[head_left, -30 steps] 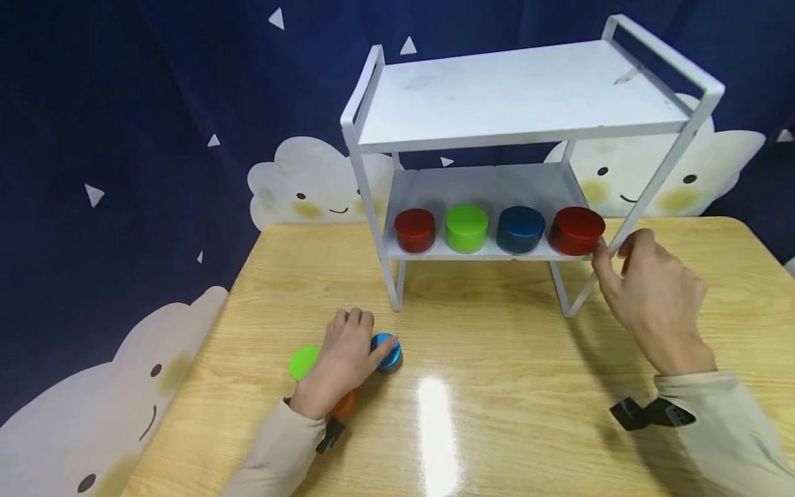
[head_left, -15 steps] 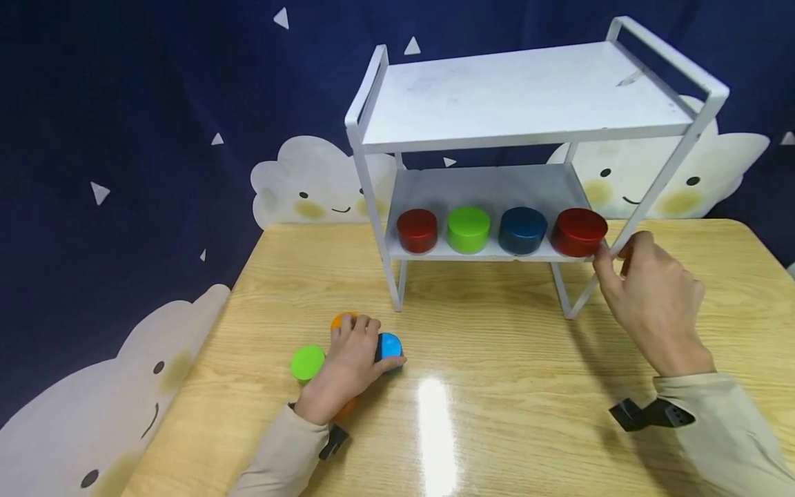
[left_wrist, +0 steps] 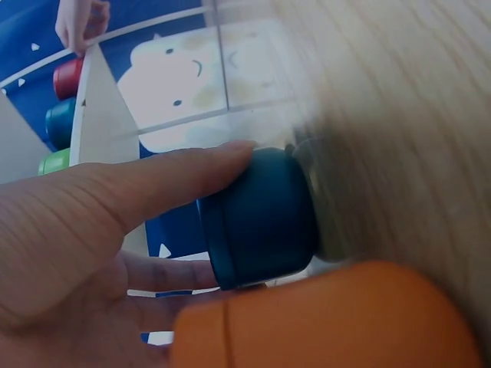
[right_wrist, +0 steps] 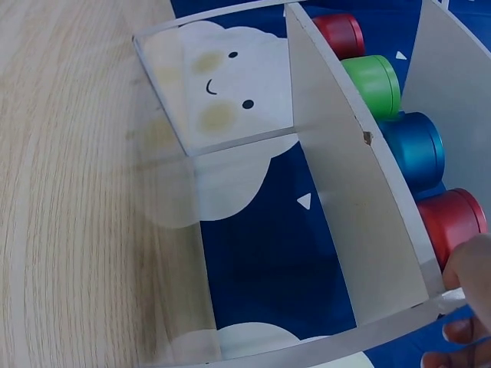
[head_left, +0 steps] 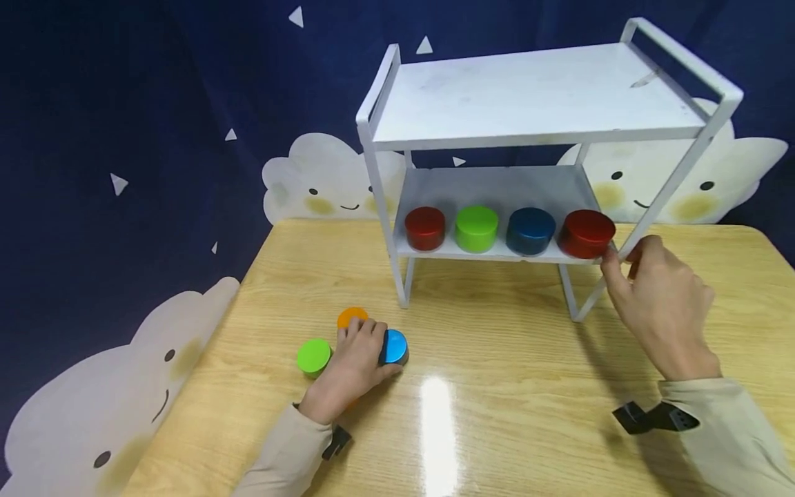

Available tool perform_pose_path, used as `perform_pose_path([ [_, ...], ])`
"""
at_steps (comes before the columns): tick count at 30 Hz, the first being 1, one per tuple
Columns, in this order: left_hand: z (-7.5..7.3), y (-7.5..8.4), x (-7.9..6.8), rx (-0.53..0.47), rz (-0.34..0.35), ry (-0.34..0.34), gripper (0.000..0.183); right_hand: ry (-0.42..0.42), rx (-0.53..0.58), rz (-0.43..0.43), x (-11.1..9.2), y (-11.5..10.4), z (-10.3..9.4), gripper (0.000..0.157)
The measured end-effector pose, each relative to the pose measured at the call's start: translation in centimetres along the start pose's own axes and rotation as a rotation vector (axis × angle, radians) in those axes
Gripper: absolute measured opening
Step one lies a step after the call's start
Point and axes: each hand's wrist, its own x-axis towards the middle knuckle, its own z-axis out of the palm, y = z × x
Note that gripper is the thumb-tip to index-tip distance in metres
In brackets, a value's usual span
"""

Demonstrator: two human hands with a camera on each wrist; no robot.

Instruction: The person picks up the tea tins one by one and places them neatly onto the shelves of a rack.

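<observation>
On the table, my left hand holds a small round blue tin. In the left wrist view the thumb lies along one side of this tin, with fingers on the other. An orange tin touches the fingertips at the back, and a green tin stands left of the hand. Another orange tin is mostly hidden under the left wrist. My right hand grips the right upright of a white two-tier rack, its thumb at the lower shelf's front corner beside a red tin.
Along the lower shelf also stand a red tin, a green tin and a dark blue tin. The rack stands at the back of the wooden table. Behind it hangs a navy curtain with cloud pictures.
My left hand has settled around the blue tin, uncovering the orange tin behind it. The right hand has kept its grip on the rack. The head view has shifted slightly.
</observation>
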Motion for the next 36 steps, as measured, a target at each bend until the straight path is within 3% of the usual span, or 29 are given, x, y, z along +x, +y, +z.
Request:
perform_pose_path([
  [36,0.25,0.0,-0.38,-0.024,0.004,0.042,0.061,0.022,0.023,-0.029,0.1,-0.25,0.16,0.041],
])
